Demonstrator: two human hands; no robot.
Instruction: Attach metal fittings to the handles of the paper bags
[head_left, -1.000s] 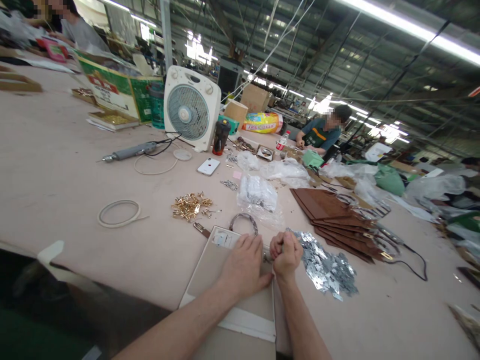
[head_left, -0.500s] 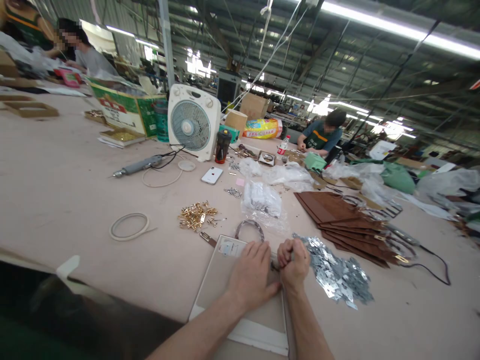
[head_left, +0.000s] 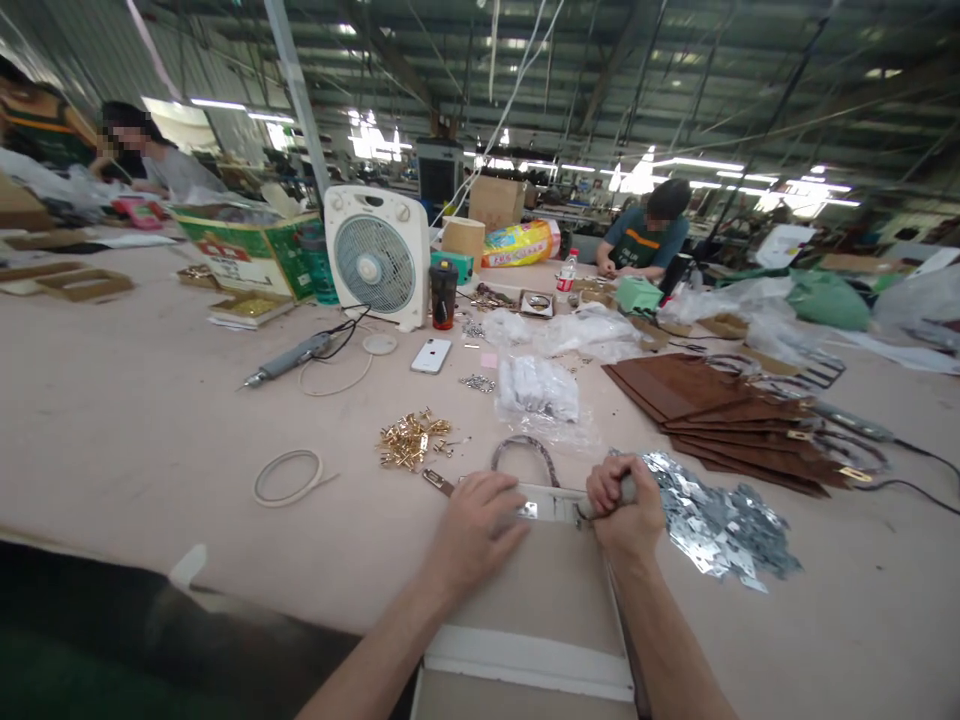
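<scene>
A flat beige bag piece (head_left: pixel 544 590) with a white band lies on the table in front of me. A dark patterned loop handle (head_left: pixel 525 443) sticks out past its far edge. My left hand (head_left: pixel 484 525) lies flat on the piece's upper left, fingers stretched out. Beside those fingertips, a small silver metal plate (head_left: pixel 529 510) rests on the white strip. At the far right corner, my right hand (head_left: pixel 628 505) is closed in a fist; what it grips is mostly hidden. A brown strap with a buckle (head_left: pixel 437 482) pokes out at the upper left.
Gold fasteners (head_left: pixel 412 440) and a tape roll (head_left: pixel 289 477) lie to the left. Silver plates (head_left: pixel 724 530) are heaped at right, near stacked brown bag pieces (head_left: pixel 720 415). Farther back are a phone (head_left: pixel 431 356), an electric screwdriver (head_left: pixel 292 360), a fan (head_left: pixel 375 255) and a co-worker (head_left: pixel 645 235).
My left hand has drawn away from the right, uncovering the small metal plate. The right fist has shifted to the far corner. The camera view has turned slightly.
</scene>
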